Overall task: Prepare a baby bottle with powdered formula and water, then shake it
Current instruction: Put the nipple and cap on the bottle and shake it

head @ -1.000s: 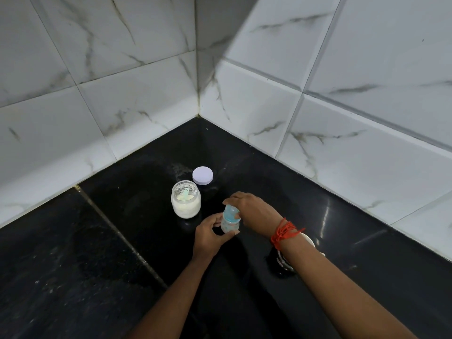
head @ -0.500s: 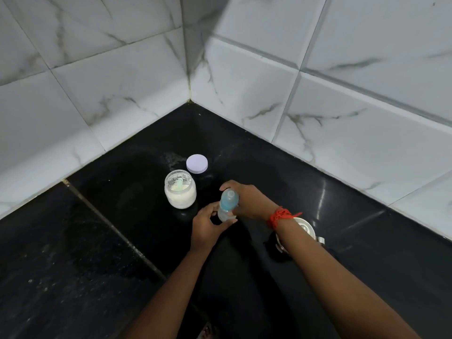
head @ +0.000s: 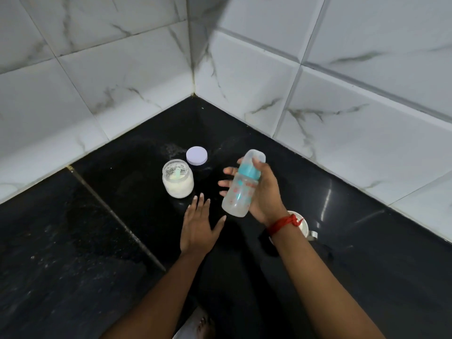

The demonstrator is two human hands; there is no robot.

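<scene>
My right hand point(head: 263, 192) holds the baby bottle point(head: 241, 189) in the air above the black counter, tilted with its clear cap and teal collar pointing up and away. Its thumb lies over the collar and the fingers wrap behind the body. The bottle is translucent with red and teal prints. My left hand point(head: 199, 225) hovers flat and free just left of the bottle's base, fingers spread, holding nothing. An open glass jar of white powder point(head: 178, 179) with a pale scoop inside stands to the left. Its lilac lid point(head: 196, 155) lies behind it.
A metal cup point(head: 303, 227) with a handle stands behind my right wrist, mostly hidden. The black counter point(head: 97, 241) meets white marble-look tile walls point(head: 342, 118) in a corner at the back. A bare foot point(head: 204, 324) shows at the bottom edge.
My right hand has lifted the bottle off the counter and tilted it. My left hand has let go of the bottle and spread open beside it.
</scene>
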